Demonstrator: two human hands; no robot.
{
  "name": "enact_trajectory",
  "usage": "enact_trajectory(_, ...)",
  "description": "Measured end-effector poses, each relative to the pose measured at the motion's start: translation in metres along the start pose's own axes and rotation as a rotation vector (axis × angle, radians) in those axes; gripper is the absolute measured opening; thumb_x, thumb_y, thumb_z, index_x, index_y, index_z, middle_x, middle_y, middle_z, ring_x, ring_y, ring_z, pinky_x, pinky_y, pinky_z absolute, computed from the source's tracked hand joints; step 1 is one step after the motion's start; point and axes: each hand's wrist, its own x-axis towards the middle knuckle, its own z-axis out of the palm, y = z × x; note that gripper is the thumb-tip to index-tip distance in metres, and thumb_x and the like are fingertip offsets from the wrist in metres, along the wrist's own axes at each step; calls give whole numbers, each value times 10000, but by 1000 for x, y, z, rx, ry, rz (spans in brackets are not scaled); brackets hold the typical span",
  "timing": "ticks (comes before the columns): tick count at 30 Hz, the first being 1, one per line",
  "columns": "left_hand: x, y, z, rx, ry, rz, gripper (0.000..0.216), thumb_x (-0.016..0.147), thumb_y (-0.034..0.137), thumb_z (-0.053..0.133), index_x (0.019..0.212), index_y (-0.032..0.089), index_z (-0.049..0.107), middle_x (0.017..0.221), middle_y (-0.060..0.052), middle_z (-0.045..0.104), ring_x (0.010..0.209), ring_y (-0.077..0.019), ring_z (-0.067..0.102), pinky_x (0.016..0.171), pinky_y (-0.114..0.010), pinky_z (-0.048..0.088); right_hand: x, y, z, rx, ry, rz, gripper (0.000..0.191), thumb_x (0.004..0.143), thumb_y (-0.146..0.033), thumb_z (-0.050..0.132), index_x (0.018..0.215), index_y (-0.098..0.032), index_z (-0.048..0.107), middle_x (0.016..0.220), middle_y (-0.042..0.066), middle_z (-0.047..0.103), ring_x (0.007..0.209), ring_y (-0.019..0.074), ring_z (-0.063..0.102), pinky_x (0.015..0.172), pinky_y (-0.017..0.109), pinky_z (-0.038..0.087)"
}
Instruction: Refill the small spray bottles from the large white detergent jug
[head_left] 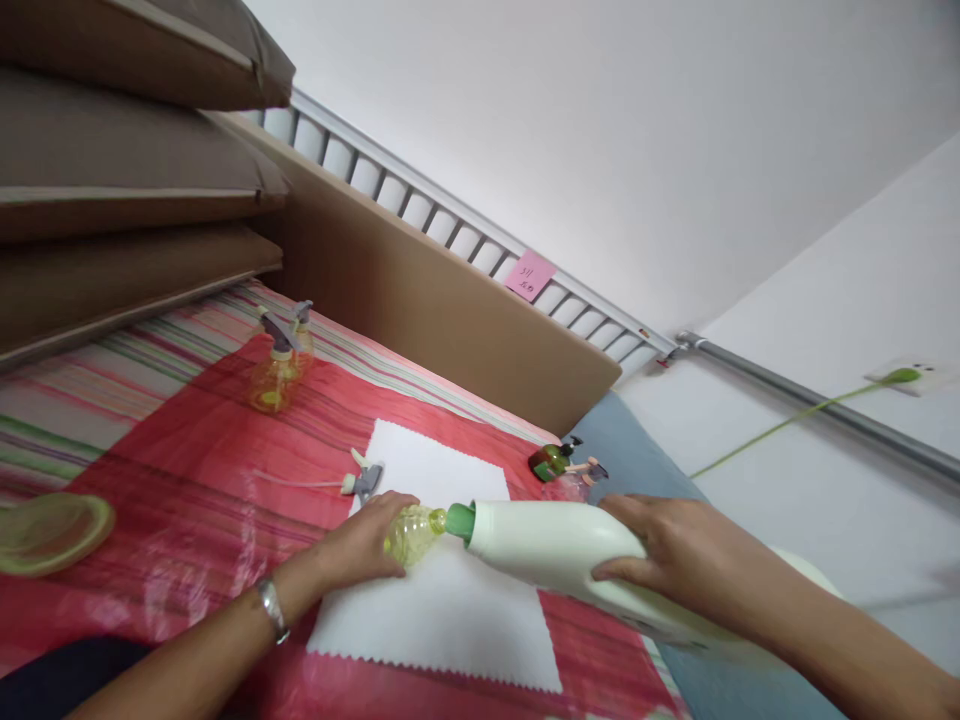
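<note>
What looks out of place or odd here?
A spray head with its tube lies loose by the white cloth, not on the small bottle in the left hand. Past the white jug in the right hand, a green bottle lies tipped over. No spill shows.

A white jug [555,545] with a green neck is seen, with a yellow bottle [414,530], a white cloth [442,610], a red sheet [210,450] and a pink note [529,275].
</note>
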Motion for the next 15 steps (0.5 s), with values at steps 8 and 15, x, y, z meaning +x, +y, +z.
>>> enact_trajectory(8,0,-3,1,-7,5,14,776,508,210,773,1210,229,443,1249,-86,496,1169,-267,445,1028,-406,319,0,-2,-2,12,7,-1,328,732,-567,568,792,-245,549,742,31,655,658,245,621,548,302,415)
enact_trajectory(15,0,0,0,-4,3,7,774,504,205,773,1205,212,447,1242,-89,499,1167,-264,448,1030,-405,316,0,-1,-1,6,26,-12,334,721,-574,577,779,-246,549,732,29,660,640,242,622,524,292,389)
